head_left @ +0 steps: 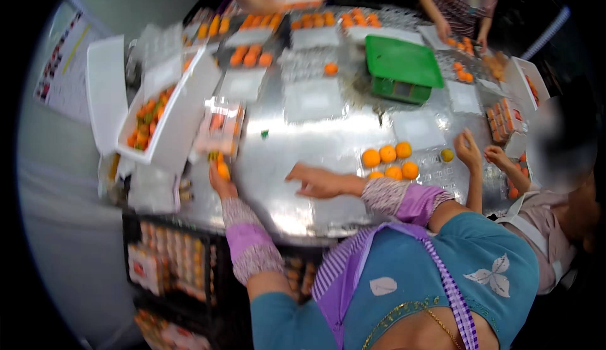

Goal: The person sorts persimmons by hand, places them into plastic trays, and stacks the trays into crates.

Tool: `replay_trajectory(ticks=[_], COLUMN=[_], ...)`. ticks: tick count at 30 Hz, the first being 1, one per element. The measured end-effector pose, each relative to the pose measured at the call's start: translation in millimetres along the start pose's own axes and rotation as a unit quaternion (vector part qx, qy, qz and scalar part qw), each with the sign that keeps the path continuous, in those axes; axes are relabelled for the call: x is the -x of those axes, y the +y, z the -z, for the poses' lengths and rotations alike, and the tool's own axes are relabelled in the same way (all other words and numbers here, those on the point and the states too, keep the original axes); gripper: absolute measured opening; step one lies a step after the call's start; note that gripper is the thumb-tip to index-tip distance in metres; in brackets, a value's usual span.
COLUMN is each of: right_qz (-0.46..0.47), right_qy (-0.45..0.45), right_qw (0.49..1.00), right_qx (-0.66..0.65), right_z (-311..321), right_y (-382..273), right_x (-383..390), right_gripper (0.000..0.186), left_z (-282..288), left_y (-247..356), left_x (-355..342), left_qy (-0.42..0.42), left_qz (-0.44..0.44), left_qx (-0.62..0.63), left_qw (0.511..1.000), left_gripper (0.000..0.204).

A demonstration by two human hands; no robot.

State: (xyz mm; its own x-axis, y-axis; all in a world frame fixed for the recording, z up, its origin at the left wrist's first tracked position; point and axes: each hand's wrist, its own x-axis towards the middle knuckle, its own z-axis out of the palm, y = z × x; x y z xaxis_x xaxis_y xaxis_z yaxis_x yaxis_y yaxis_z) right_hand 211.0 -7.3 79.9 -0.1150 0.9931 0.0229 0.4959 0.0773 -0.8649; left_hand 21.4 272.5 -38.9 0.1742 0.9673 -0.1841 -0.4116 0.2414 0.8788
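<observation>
A shiny metal surface carries everything here. A green weighing scale stands toward the far side. Clear plastic trays lie scattered across it, several far ones filled with orange fruit. A cluster of loose orange fruits sits near the front edge, and a white box of fruit rests at the left edge.

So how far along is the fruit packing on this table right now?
Done: a filled clear plastic pack lies by the white foam box, and more packs fill the black crate. In hand: the left hand holds an orange fruit; the right hand lies flat on the shiny metal table. Left: loose oranges and empty clear trays.
</observation>
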Motion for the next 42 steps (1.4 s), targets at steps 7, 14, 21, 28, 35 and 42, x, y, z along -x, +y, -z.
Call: replay_trajectory(ticks=[7, 14, 21, 28, 35, 42], right_qz=[-0.106, -0.204, -0.205, -0.23, -0.247, -0.327], right_qy=[0.147, 0.202, 0.25, 0.331, 0.5, 0.514], right_qw=[0.981, 0.943, 0.927, 0.909, 0.83, 0.79], right_qx=[-0.065, -0.17, -0.191, -0.103, -0.003, 0.062], right_z=[16, 22, 16, 25, 29, 24], right_y=[-9, -2, 9, 3, 13, 36], right_x=[104, 171, 202, 219, 255, 282], right_gripper=[0.032, 0.03, 0.027, 0.025, 0.023, 0.032], left_z=[12, -2, -45, -111, -137, -102], left_y=[38, 27, -22, -49, -60, -50], left_x=[41, 103, 137, 109, 120, 148], left_qy=[0.002, -0.09, -0.085, -0.058, -0.083, -0.058], left_qz=[0.054, 0.127, 0.072, -0.103, -0.159, -0.212], left_qx=[0.074, 0.112, -0.082, -0.374, -0.435, -0.487], left_qw=[0.996, 0.981, 0.99, 0.92, 0.882, 0.845], left_gripper=[0.037, 0.036, 0.035, 0.042, 0.048, 0.049])
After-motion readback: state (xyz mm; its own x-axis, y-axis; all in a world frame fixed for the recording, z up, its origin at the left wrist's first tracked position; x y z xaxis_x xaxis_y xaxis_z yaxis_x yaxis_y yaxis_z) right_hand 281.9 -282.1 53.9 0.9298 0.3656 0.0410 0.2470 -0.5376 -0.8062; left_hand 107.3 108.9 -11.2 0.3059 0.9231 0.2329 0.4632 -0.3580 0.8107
